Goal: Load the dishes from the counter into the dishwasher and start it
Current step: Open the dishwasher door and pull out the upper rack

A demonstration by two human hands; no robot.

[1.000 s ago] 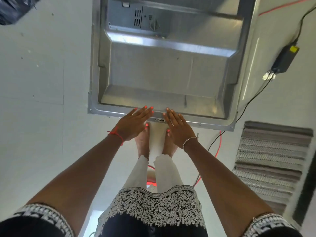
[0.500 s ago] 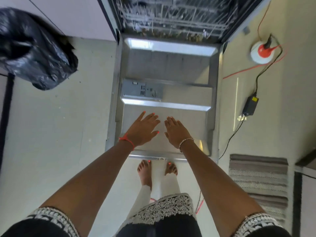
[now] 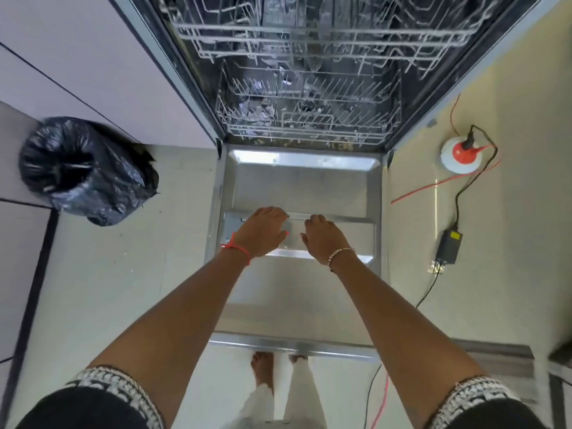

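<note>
Two hands: left hand [image 3: 260, 232] and right hand [image 3: 323, 239] hang over the door, fingers loosely bent, holding nothing.
Dishwasher door [image 3: 303, 187]: down flat; hard, smooth metal.
Lower rack [image 3: 309, 119]: inside; stiff wire, probably best grabbed by the front rail.

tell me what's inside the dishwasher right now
Two wire racks show inside the dishwasher: an upper rack and a lower rack. No clear dishes are visible; some blurred shapes sit at the lower rack's left. The tub's back is too dark to tell.
</note>
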